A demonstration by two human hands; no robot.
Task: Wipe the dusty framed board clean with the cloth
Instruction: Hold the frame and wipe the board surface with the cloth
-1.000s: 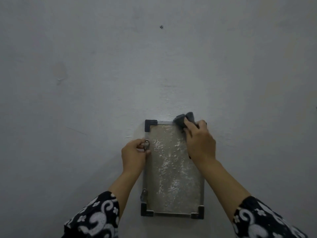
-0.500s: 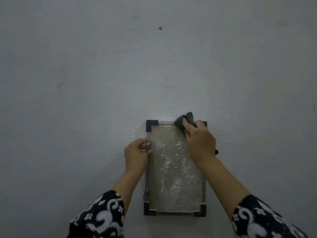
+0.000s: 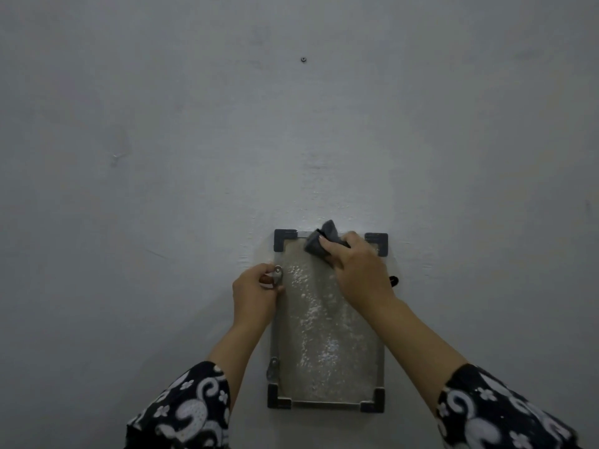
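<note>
A small framed board (image 3: 324, 345) with dark corner caps lies against a plain grey surface, its face speckled with white dust. My right hand (image 3: 359, 270) presses a bunched dark grey cloth (image 3: 319, 243) onto the board's top edge, left of the top right corner. My left hand (image 3: 254, 294) pinches the upper metal hanger tab (image 3: 277, 273) on the board's left rim. A second tab (image 3: 273, 367) sits lower on that rim. My right forearm covers part of the board's right side.
The grey surface (image 3: 162, 189) spreads all around the board, with a small screw or hole (image 3: 303, 59) far above it and a faint scuff (image 3: 115, 157) at the left. A small black item (image 3: 393, 281) peeks out beside my right wrist.
My right hand has slid the cloth leftward along the top of the board, uncovering the top right corner cap. My left hand has stayed on the hanger tab.
</note>
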